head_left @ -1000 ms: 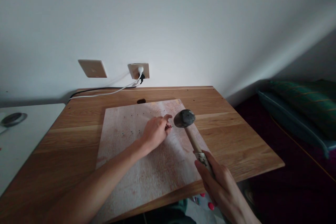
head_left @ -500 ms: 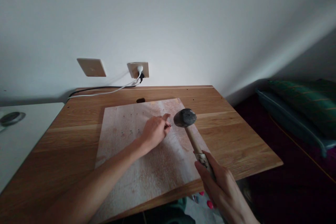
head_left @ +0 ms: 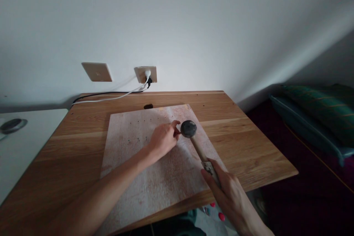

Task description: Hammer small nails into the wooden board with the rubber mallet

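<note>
A whitish, worn wooden board (head_left: pixel 163 169) lies on the wooden table, with small holes or dark marks in rows across its far half. My left hand (head_left: pixel 163 141) rests on the board, thumb and index finger closed in a pinch at its right side; what sits between them is too small to make out. In my right hand (head_left: pixel 225 188) is a rubber mallet (head_left: pixel 199 147), gripped round the taped lower part of its handle. Its black head is right beside my left fingertips and hides the spot there. Whether the head touches anything, I cannot tell.
The wooden table (head_left: pixel 238 136) has a dark cable hole (head_left: pixel 148 106) behind the board. White and black cables (head_left: pixel 110 99) run from a wall socket (head_left: pixel 146 75) along its back edge. A white surface (head_left: pixel 30 140) adjoins on the left; cushions (head_left: pixel 312 121) lie at the right.
The mallet has swung left and slightly down, its head now against the view of my left fingertips. My right hand shifted a little left with it; my left hand stays put.
</note>
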`<state>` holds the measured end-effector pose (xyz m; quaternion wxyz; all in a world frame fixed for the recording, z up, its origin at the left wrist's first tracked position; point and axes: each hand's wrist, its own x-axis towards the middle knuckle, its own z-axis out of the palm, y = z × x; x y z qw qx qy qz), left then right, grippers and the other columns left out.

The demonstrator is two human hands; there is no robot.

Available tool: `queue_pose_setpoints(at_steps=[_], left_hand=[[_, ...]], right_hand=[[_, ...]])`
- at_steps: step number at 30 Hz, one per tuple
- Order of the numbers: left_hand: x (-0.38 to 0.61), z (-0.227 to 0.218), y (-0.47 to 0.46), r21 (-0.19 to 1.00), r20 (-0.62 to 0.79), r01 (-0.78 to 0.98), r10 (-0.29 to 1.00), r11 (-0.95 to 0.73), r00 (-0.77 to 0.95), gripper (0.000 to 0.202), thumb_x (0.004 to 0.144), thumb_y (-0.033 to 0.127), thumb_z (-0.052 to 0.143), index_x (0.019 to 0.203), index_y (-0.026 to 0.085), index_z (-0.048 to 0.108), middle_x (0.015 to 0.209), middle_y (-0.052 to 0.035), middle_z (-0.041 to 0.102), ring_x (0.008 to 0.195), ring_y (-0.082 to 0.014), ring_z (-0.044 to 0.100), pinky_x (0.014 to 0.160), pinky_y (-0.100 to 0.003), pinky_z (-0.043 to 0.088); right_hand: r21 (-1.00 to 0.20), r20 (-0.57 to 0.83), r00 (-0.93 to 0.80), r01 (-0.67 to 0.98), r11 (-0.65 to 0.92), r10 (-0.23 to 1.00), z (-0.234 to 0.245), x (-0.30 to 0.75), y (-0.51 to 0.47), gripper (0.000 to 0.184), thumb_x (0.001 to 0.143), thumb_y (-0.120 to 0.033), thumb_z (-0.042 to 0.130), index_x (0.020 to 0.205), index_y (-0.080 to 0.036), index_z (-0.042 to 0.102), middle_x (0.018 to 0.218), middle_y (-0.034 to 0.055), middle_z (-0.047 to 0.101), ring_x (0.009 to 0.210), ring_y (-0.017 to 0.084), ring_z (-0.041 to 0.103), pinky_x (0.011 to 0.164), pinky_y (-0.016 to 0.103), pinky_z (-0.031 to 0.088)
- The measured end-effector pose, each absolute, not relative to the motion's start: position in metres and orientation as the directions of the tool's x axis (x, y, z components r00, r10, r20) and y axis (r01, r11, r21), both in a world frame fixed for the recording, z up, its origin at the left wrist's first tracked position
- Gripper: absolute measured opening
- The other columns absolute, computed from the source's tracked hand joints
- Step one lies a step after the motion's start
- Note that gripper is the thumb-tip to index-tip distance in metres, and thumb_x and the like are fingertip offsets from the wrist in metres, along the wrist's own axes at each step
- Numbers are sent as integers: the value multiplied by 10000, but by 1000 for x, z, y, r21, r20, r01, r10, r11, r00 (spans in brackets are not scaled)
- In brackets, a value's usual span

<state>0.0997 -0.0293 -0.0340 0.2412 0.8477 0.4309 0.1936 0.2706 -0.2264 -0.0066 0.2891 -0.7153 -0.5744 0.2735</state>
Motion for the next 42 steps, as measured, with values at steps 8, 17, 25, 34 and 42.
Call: queue_pose_setpoints(at_steps=[8,17,25,34,42], left_hand=[[99,-33,-29,580,113,628,814,-520,570,490,910,107,717,1389,193,658,1034,-59,845,980,-236,802,914,-350,611],[99,-35,-28,586,103,623,810,-518,577,505,908,105,740,1395,204,651,1039,-55,838,1006,-238,798,912,-353,619],[40,3,-19,398,405,440,585,-805,703,408,913,43,626,1268,230,701,1136,-44,794,1093,-211,729,1037,-390,560],[6,-11,-64,80,181,240,251,-967,951,236,938,5,620,1057,186,713,1001,-45,771,938,-221,713,842,-337,587],[37,-19,-58,316,422,213,338,-925,841,207,1003,63,597,1126,160,731,1004,-56,723,853,-172,713,748,-278,586]], right_hand=[[-777,-64,242,596,-201,968,10,263,-228,445,1065,-601,495,1154,-204,678,728,4,684,667,202,687,629,275,536],[-812,-214,266,487,-322,940,-2,264,-232,504,1048,-659,483,1156,-198,658,574,-73,493,439,130,465,393,224,352],[-829,-246,261,442,-342,934,-14,282,-234,523,1032,-667,496,1163,-181,640,577,-75,552,421,134,527,404,225,410],[-842,-266,230,418,-342,936,-14,283,-230,531,1047,-663,464,1195,-177,621,473,-107,500,366,139,504,392,219,386],[-868,-293,266,328,-372,918,-34,289,-233,523,1014,-724,468,1049,-215,584,425,-108,486,314,101,395,337,192,321]])
